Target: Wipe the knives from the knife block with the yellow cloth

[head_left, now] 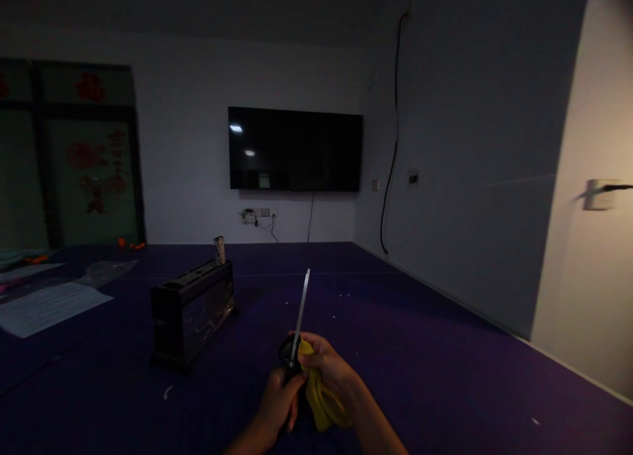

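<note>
Tool (pixel 299 330) clamped in left hand (pixel 277 403), shaft (pixel 303 300) above fingers (pixel 295 382); right hand (pixel 332 368) pinches yellow cloth (pixel 317 402)

There are two hands (pixel 277 397) (pixel 330 364), one tool (pixel 301 313), one cloth (pixel 319 402).

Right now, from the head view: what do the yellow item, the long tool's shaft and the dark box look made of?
Yellow item: likely cloth, matte; it hangs in soft folds.
Shaft: probably metal, smooth; straight, slim and silvery.
Dark box: plastic or painted metal, can't tell; crinkled highlights on its side suggest glossy film.
</note>
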A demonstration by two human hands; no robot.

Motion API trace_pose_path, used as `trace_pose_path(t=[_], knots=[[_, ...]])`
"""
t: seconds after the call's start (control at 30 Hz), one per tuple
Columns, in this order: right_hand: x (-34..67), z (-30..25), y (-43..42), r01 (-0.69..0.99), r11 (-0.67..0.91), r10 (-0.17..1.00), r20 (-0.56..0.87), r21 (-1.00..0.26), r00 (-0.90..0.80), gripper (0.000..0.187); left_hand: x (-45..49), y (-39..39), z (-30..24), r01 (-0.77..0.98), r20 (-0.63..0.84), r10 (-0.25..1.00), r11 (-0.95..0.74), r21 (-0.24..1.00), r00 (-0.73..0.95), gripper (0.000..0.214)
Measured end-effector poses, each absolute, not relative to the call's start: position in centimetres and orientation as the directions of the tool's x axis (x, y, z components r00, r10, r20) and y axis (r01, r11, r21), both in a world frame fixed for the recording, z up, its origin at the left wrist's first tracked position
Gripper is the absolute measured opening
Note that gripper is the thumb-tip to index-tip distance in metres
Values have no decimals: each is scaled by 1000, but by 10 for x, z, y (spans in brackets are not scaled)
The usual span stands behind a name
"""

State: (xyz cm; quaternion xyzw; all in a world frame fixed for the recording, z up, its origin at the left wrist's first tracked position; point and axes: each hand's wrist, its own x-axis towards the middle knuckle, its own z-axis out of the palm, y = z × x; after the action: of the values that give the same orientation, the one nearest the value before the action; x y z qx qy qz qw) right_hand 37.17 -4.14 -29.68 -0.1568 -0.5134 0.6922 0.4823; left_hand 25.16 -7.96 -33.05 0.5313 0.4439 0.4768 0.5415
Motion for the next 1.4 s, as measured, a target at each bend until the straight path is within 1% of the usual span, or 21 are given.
trace_pose_path(t=[0.1, 0.17, 0.27, 0.4, 0.5, 0.57, 0.67, 0.77, 0.87, 0.97, 1.1, 1.2, 1.27, 1.37, 1.4], knots=[[374, -299, -37, -498, 16, 854, 270, -867, -444, 41, 251, -81, -330, -52, 18, 985, -10, 999, 173, 47], [377, -299, -35, -520, 41, 881, 277, -853, -384, 38, 252, -81, -330, -59, 6, 981, 6, 998, 192, 47], [380, -295, -35, -569, 98, 922, 290, -817, -257, 38, 252, -83, -331, -71, -5, 974, 21, 997, 227, 48], [381, -291, -33, -606, 226, 946, 320, -762, -49, 40, 253, -85, -329, -69, -2, 965, 21, 997, 263, 46], [383, -292, -30, -569, 324, 942, 312, -756, 122, 45, 253, -87, -327, -76, 16, 956, 6, 997, 294, 47], [383, -293, -28, -519, 368, 929, 324, -771, 178, 45, 253, -87, -326, -96, 33, 949, -3, 995, 314, 49], [378, -295, -27, -452, 401, 915, 375, -796, 151, 37, 252, -86, -328, -115, 34, 957, -1, 993, 287, 48], [367, -298, -28, -389, 425, 901, 421, -817, 99, 27, 251, -82, -331, -118, -20, 970, 50, 992, 242, 44], [358, -303, -29, -353, 426, 903, 417, -833, 105, 22, 251, -78, -333, -125, -51, 979, 76, 989, 196, 43], [355, -306, -30, -414, 340, 936, 347, -844, 62, 22, 251, -77, -332, -130, -45, 987, 66, 989, 154, 42], [355, -306, -31, -562, 160, 958, 265, -811, -110, 26, 252, -77, -331, -139, -40, 992, 57, 989, 120, 40], [355, -305, -33, -620, 43, 952, 220, -784, -212, 28, 251, -75, -331, -145, -6, 994, 23, 989, 112, 43], [354, -305, -34, -616, 8, 945, 207, -788, -253, 28, 250, -74, -332, -138, 17, 993, -1, 990, 115, 44], [354, -308, -35, -601, 16, 925, 239, -799, -294, 19, 249, -74, -332, -109, 24, 991, -10, 994, 129, 41], [355, -308, -36, -608, 18, 920, 251, -794, -300, 20, 249, -74, -332, -99, 18, 991, -4, 995, 135, 41]])
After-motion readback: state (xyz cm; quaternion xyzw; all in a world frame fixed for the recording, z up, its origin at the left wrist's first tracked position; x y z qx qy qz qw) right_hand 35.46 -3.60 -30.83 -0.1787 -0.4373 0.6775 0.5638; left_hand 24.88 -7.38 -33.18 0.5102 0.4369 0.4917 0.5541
